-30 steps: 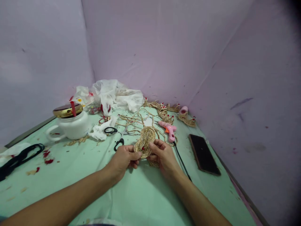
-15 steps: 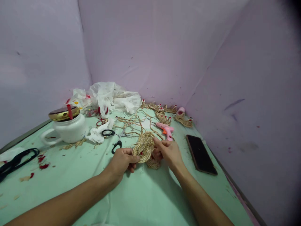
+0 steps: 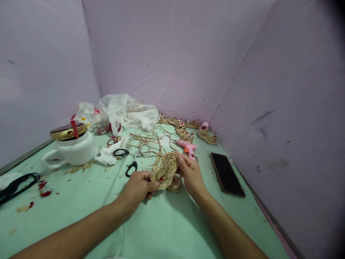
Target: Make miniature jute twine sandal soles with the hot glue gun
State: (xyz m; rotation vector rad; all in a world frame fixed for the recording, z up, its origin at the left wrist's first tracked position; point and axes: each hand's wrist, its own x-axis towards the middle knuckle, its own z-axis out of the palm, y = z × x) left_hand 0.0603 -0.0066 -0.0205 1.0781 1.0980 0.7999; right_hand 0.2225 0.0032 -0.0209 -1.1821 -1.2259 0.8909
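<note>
A coiled straw-rope sole (image 3: 166,169), shaped like a small slipper with a red spot near its lower end, is held above the table. My left hand (image 3: 140,185) pinches its lower left edge, thumb on top. At the upper right edge my right hand (image 3: 190,171) grips it, fingers partly hidden behind. A second woven straw piece (image 3: 174,184) shows underneath, partly covered. Beyond lie loose straw cords (image 3: 151,139), a pink glue gun (image 3: 188,147) and black-handled scissors (image 3: 132,168), the scissors just past my left hand.
A white mug (image 3: 77,149) with a gold lid stands at the left. White plastic bags (image 3: 129,111) lie by the wall, beside several finished straw slippers (image 3: 184,133). A dark phone (image 3: 228,174) is at the right; a black cord (image 3: 18,189) lies far left.
The view has shifted slightly, so everything sits a little further left. My right fingers have moved a little along the sole's edge; both hands keep hold of it.
</note>
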